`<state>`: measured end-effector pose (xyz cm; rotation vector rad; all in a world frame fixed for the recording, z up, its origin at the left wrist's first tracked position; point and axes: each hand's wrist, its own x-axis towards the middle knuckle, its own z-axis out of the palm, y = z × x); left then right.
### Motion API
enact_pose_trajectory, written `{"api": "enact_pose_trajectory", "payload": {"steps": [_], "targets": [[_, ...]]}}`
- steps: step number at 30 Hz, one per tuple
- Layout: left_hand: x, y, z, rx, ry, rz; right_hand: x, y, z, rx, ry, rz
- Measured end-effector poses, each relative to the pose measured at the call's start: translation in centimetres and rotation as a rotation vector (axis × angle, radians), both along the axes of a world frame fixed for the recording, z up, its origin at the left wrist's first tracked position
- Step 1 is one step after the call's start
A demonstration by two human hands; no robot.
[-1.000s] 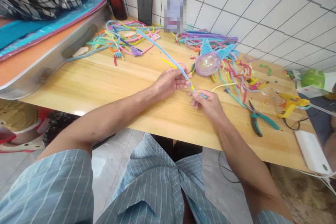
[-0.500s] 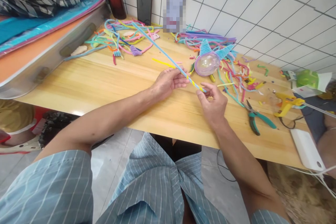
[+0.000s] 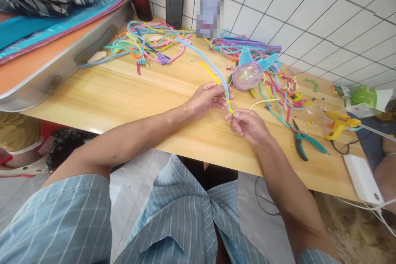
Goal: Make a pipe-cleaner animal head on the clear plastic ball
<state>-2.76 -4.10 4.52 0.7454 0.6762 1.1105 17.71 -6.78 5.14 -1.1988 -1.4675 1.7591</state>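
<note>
My left hand [image 3: 213, 95] pinches a light blue pipe cleaner [image 3: 206, 58] and a yellow pipe cleaner [image 3: 209, 71] together. The two are twisted round each other near my fingers, and their free ends reach up and left over the table. My right hand [image 3: 247, 123] is closed on the lower twisted end, a little right of the left hand. Just beyond the hands sits a clear plastic dome [image 3: 247, 76] with a purple rim and two blue fuzzy ears.
Pipe cleaners lie in a tangled pile [image 3: 154, 45] and a purple bundle [image 3: 247, 44] along the tiled wall. Pliers [image 3: 305, 139], a yellow glue gun [image 3: 340, 124] and a white power strip [image 3: 362, 179] are at right. A plastic bin [image 3: 66, 68] stands left.
The blue and yellow pipe cleaners, straight before, now bend in a curve. My right hand has turned and moved slightly down, and my left hand has shifted a little right.
</note>
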Motion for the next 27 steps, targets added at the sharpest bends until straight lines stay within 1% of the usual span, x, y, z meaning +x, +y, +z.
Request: {"api": "enact_pose_trajectory", "payload": {"steps": [1, 2, 3, 4, 6, 8, 9, 11, 13, 15, 17, 19, 21, 23, 25, 27], "targets": [[0.0, 0.0, 0.0, 0.001, -0.006, -0.014, 0.0, 0.0, -0.1, 0.034, -0.011, 0.0], [0.0, 0.0, 0.0, -0.002, -0.009, -0.018, 0.0, -0.1, -0.4, 0.106, -0.042, -0.022], [0.0, 0.0, 0.0, -0.011, -0.008, -0.016, 0.0, -0.1, -0.7, 0.223, -0.097, -0.062], [0.1, 0.0, 0.0, -0.025, -0.005, -0.009, -0.1, -0.1, -1.0, 0.378, -0.177, -0.113], [0.1, -0.1, 0.1, -0.057, 0.002, 0.009, -0.1, -0.1, -1.8, 0.734, -0.38, -0.191], [0.2, -0.2, 0.2, -0.084, 0.002, 0.021, 0.0, 0.0, -2.3, 1.04, -0.573, -0.177], [0.2, -0.2, 0.2, -0.093, -0.002, 0.027, 0.0, 0.1, -2.4, 1.152, -0.65, -0.156], [0.2, -0.2, 0.3, -0.104, -0.017, 0.045, 0.3, 0.3, -2.4, 1.303, -0.76, -0.146], [0.1, -0.1, 0.4, -0.114, -0.035, 0.069, 0.5, 0.5, -2.1, 1.383, -0.834, -0.18], [0.0, 0.0, 0.4, -0.121, -0.052, 0.091, 0.5, 0.9, -1.6, 1.409, -0.875, -0.205], [-0.1, 0.1, 0.4, -0.122, -0.066, 0.108, 0.3, 1.4, -1.1, 1.39, -0.885, -0.197], [-0.2, 0.2, 0.5, -0.117, -0.082, 0.119, -0.2, 1.8, -0.7, 1.352, -0.85, -0.179], [-0.2, 0.2, 0.7, -0.113, -0.095, 0.129, -0.9, 2.1, -0.4, 1.28, -0.751, -0.187], [-0.3, 0.2, 0.8, -0.108, -0.104, 0.13, -1.7, 2.3, -0.2, 1.111, -0.567, -0.214], [-0.3, 0.3, 0.9, -0.098, -0.106, 0.127, -2.4, 2.6, -0.4, 0.852, -0.334, -0.22], [-0.3, 0.3, 0.9, -0.089, -0.097, 0.123, -2.9, 2.9, -0.7, 0.605, -0.137, -0.191]]}}
